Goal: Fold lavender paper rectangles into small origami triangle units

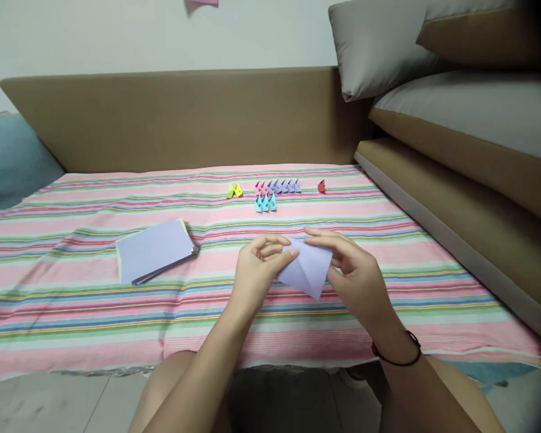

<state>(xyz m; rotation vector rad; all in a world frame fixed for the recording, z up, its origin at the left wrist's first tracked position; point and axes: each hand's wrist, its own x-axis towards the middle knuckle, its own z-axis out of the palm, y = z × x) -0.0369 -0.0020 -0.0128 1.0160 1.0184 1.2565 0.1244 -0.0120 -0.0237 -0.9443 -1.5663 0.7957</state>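
Observation:
A sheet of lilac paper with a crease across it is held up between my two hands, above the striped cloth. My left hand pinches its upper left corner between thumb and fingers. On the other side, my right hand has its fingers on the paper's top and right edges, the thumb partly behind it. Beyond my hands are small folded paper pieces: a row of pink and lilac ones, turquoise ones, two yellow-green ones and a red one.
A stack of paper sheets with lilac on top lies to the left on the striped cloth. Grey and brown cushions are piled along the right. A brown backrest runs along the back, and a blue cushion sits far left.

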